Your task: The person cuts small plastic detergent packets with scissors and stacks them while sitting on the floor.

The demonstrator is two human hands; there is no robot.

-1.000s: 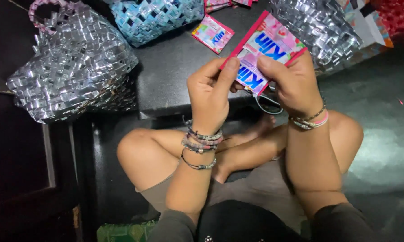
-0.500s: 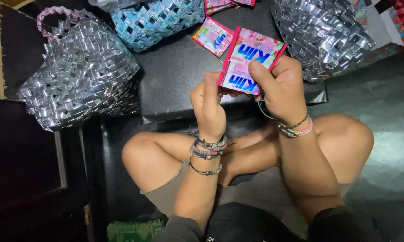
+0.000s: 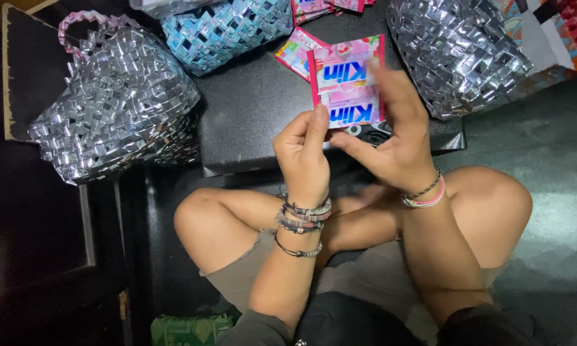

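Note:
A pink and white sachet wrapper (image 3: 345, 80) with a red edge stands upright between both hands, above a low black table (image 3: 250, 109). My left hand (image 3: 304, 157) pinches its lower left corner with thumb and forefinger. My right hand (image 3: 394, 138) grips its right side, fingers spread up behind it. Both wrists wear bracelets. I sit cross-legged on the floor, knees under the hands.
A silver woven bag (image 3: 118, 102) with a pink handle rests at the left. A blue woven bag (image 3: 227, 25) sits at the back, another silver woven bag (image 3: 458, 51) at the right. More pink wrappers (image 3: 295, 54) lie on the table. A green packet (image 3: 189, 330) lies near my left thigh.
The wrapper has turned from tilted to upright and lifted slightly. My right hand slid up along its right side. The view shifted a little toward the table.

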